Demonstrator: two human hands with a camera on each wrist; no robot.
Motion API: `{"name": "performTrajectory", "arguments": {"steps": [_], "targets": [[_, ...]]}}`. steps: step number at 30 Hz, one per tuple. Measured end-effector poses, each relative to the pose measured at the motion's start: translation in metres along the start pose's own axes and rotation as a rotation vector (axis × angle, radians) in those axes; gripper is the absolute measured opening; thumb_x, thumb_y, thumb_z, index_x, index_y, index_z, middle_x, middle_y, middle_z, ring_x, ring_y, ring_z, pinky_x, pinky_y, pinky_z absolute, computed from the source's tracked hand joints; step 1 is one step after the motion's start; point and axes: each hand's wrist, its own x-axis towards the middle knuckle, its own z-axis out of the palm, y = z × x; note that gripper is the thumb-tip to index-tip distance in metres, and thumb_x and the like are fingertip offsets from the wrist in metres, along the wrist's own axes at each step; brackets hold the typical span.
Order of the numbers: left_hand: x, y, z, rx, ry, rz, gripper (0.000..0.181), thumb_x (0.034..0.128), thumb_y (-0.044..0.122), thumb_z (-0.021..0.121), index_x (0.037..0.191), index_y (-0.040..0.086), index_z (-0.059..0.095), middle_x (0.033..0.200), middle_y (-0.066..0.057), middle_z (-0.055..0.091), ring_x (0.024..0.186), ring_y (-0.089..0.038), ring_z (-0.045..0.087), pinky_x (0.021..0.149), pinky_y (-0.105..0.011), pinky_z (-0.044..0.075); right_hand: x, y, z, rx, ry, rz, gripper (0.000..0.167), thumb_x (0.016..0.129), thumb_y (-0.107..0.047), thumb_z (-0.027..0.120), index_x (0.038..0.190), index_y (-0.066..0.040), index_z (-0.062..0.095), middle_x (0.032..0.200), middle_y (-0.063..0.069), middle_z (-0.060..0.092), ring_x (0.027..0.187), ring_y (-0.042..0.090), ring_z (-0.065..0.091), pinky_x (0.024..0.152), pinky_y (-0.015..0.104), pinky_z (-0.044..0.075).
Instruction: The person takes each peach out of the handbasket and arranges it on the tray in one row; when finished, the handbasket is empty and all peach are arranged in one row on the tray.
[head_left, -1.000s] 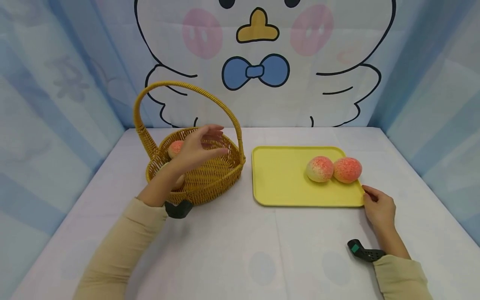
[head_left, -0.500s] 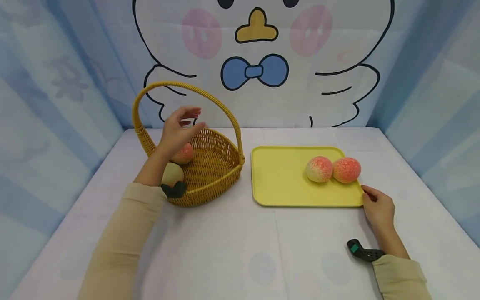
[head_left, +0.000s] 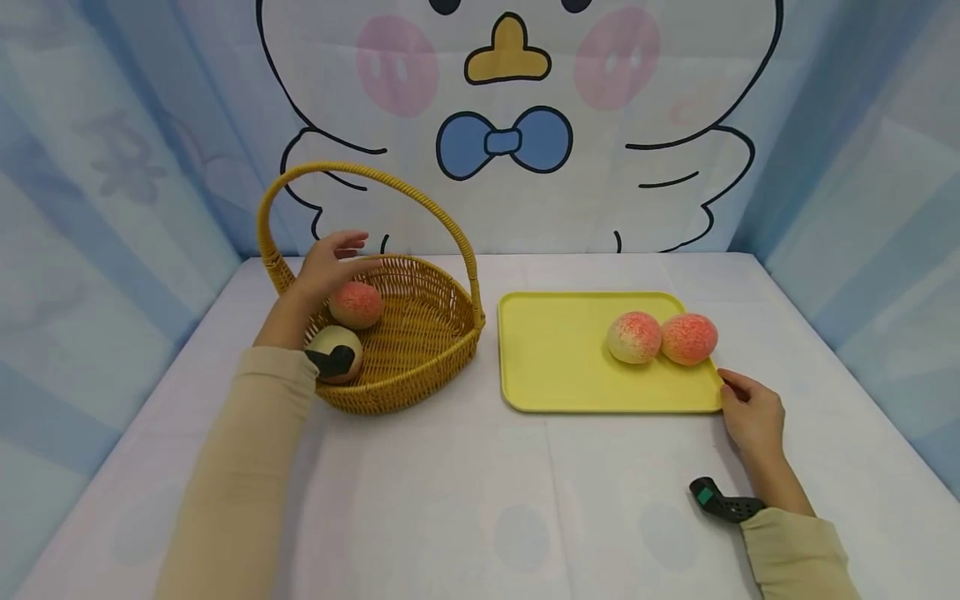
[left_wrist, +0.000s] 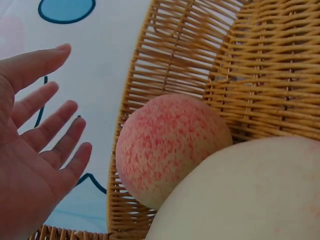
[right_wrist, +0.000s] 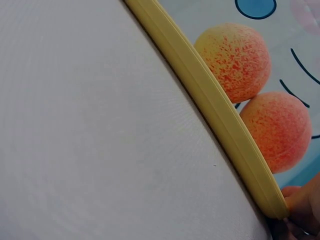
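Note:
In the head view my left hand (head_left: 324, 271) hovers over the back left of a wicker basket (head_left: 416, 377), its fingers extended and holding nothing. Two peaches lie inside on the basket's left: a red-speckled peach (head_left: 356, 305) just below that hand, and a paler peach (head_left: 336, 337) in front, partly covered by the wrist camera. The left wrist view shows a gap between the open palm (left_wrist: 30, 185) and the speckled peach (left_wrist: 170, 150). At the right, my right hand (head_left: 755, 419) pinches the front right corner of a yellow tray (head_left: 558, 354). Two touching peaches, one lighter (head_left: 633, 337) and one redder (head_left: 689, 339), lie on it.
The basket's tall arched handle (head_left: 390, 177) rises above the left hand's surroundings. Basket and tray stand side by side on a white tablecloth (head_left: 450, 500), a narrow gap between them. A printed curtain (head_left: 502, 208) hangs behind, with blue curtains at both sides.
My left hand has drawn back leftward from above the basket's middle, uncovering the two peaches inside. The rear peach sits slightly farther right than a second ago. My right hand stays at the tray corner.

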Motion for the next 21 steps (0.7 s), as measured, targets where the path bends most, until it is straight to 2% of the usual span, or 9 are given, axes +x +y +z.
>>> {"name": "performTrajectory", "arguments": {"steps": [6, 10, 16, 21], "targets": [[0.001, -0.006, -0.003, 0.043, -0.135, -0.073, 0.057, 0.0863, 0.017, 0.065, 0.136, 0.002, 0.042, 0.136, -0.02, 0.039, 0.124, -0.036, 0.034, 0.097, -0.047, 0.034, -0.001, 0.001, 0.0, 0.0, -0.008, 0.011, 0.04, 0.097, -0.012, 0.036, 0.135, 0.0, 0.043, 0.131, 0.022, 0.045, 0.115, 0.031, 0.043, 0.093, 0.042, 0.041], [-0.001, -0.005, -0.006, 0.121, -0.199, -0.092, 0.059, 0.0852, 0.013, 0.066, 0.137, 0.001, 0.04, 0.139, -0.021, 0.036, 0.125, -0.038, 0.032, 0.099, -0.049, 0.031, -0.001, -0.001, 0.0, 0.004, -0.002, 0.004, 0.04, 0.097, -0.012, 0.037, 0.134, 0.001, 0.044, 0.13, 0.023, 0.046, 0.114, 0.032, 0.043, 0.093, 0.042, 0.041], [-0.003, -0.009, -0.008, 0.251, -0.333, -0.067, 0.061, 0.0831, 0.005, 0.066, 0.136, -0.005, 0.037, 0.14, -0.026, 0.031, 0.123, -0.042, 0.033, 0.097, -0.05, 0.033, -0.001, -0.001, -0.001, -0.006, -0.004, 0.004, 0.04, 0.097, -0.012, 0.037, 0.134, 0.001, 0.044, 0.13, 0.022, 0.046, 0.114, 0.031, 0.043, 0.092, 0.04, 0.042], [-0.004, -0.014, -0.007, 0.274, -0.365, -0.04, 0.062, 0.0804, 0.002, 0.067, 0.135, -0.006, 0.038, 0.138, -0.027, 0.031, 0.12, -0.042, 0.036, 0.093, -0.051, 0.036, -0.002, -0.002, -0.001, -0.007, -0.006, 0.006, 0.04, 0.097, -0.012, 0.037, 0.134, 0.001, 0.045, 0.129, 0.023, 0.047, 0.112, 0.031, 0.043, 0.091, 0.04, 0.042]]}}
